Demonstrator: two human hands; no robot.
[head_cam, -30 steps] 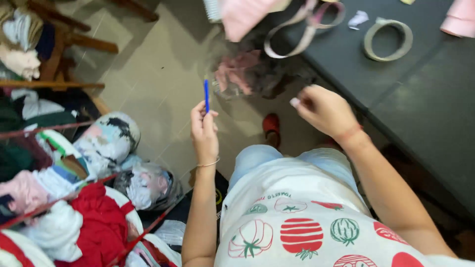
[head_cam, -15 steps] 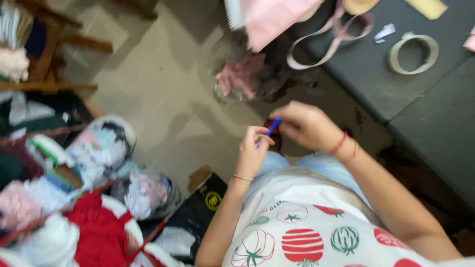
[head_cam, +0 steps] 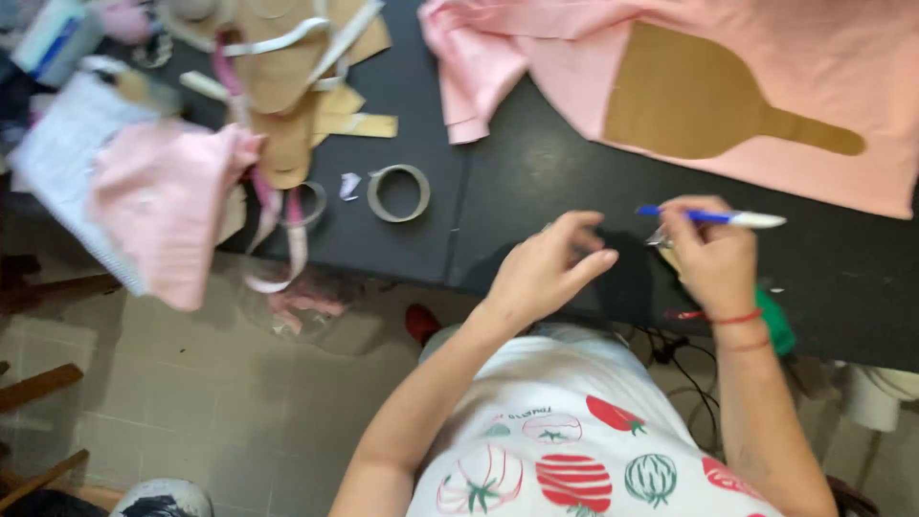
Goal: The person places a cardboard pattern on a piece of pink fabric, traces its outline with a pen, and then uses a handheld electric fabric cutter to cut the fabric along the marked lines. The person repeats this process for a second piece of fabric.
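Note:
My right hand [head_cam: 710, 257] holds a blue and white pen [head_cam: 713, 217] level over the black table [head_cam: 536, 182], with a red string on its wrist. My left hand [head_cam: 546, 270] hovers just left of it at the table's near edge, fingers loosely curled and holding nothing that I can see. Beyond the hands lies pink fabric [head_cam: 842, 67] with a brown paddle-shaped paper pattern [head_cam: 694, 96] on top of it.
A ring of tape [head_cam: 398, 192] lies on the table left of my hands. Further left are brown paper pieces [head_cam: 287, 86], pale straps and a pink cloth [head_cam: 163, 201] hanging over the edge. Tiled floor [head_cam: 191, 402] lies below, with a green object [head_cam: 775, 321] by my right wrist.
The view has swung from the floor and cloth piles up to the table. The pen passed from my left hand to my right, and both hands rose to the table edge.

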